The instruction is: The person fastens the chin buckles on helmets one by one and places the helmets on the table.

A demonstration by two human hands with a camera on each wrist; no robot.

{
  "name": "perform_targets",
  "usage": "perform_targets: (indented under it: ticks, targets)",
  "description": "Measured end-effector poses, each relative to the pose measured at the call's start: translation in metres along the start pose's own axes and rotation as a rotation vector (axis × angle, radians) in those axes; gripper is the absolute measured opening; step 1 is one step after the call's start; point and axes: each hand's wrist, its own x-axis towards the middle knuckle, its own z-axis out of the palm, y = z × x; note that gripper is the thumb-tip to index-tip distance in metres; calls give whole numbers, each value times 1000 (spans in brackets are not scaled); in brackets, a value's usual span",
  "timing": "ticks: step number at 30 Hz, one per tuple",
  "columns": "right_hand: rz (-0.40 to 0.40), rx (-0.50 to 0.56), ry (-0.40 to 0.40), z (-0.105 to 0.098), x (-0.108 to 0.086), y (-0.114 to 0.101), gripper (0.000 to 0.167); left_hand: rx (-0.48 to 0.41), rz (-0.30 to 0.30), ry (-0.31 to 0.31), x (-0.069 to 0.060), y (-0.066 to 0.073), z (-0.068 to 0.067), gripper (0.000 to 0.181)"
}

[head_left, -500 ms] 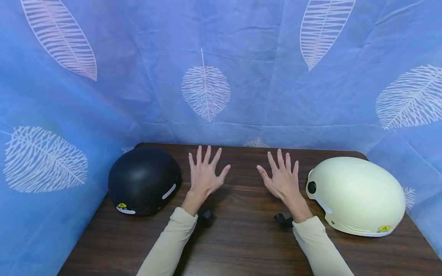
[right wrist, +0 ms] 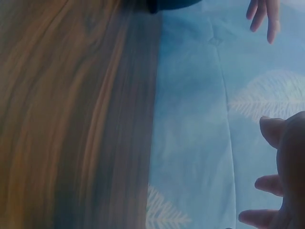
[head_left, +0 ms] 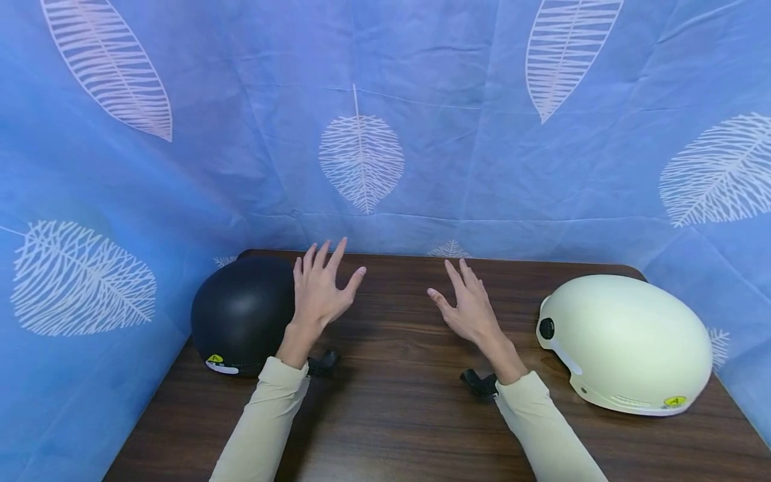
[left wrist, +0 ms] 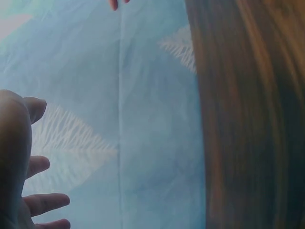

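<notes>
A matte black helmet sits at the left of the table, partly hidden behind my left hand in the head view. That hand has its fingers spread and holds nothing. My right hand, also with fingers extended and nothing in it, is over the middle-right of the table. To its right rests a pale cream helmet with a round black vent and a yellow sticker. In the left wrist view, the left fingers show at the lower left; the right wrist view has the right fingers at the lower right.
The dark wooden table carries both helmets near its sides. Behind and beside it hangs a blue cloth with white leaf prints. A black strap mount is on the right wrist, and another on the left.
My left hand has moved left, now overlapping the black helmet in view. The right hand has shifted slightly left and turned more sideways. Both helmets stay where they were.
</notes>
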Motion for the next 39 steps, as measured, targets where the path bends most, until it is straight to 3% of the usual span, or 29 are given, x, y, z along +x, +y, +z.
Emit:
perform_targets:
  ticks: [7, 15, 33, 39]
  targets:
    - [-20, 144, -38, 11, 4, -27, 76, -6, -24, 16, 1, -20, -26, 71]
    - [-56, 232, -56, 25, 15, -55, 74, 5, -68, 8, 1, -46, -53, 74]
    - [-159, 351, -150, 62, 27, -117, 73, -6, -148, 12, -14, -87, -85, 74]
    - [-175, 366, -194, 82, 30, -136, 75, 15, -179, -19, -21, -103, -94, 75]
